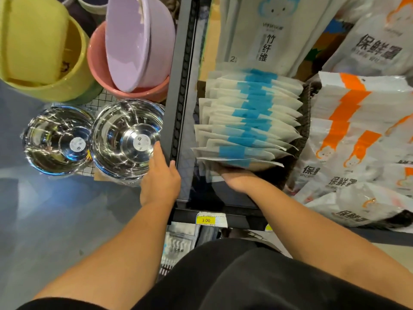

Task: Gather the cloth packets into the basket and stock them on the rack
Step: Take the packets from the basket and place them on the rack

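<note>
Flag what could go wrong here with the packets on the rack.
1. The blue-banded packets lean fanned toward the right hand, which props the front one; if it lets go, they might slide forward out of the basket.
2. The left hand sits beside the steel bowl; a careless move could knock it.

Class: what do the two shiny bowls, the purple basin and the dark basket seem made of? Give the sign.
Bowls: probably polished steel, mirror-like reflections. Purple basin: likely plastic, smooth, softly glossy. Basket: seemingly woven wicker or similar, dark ribbed weave.
</note>
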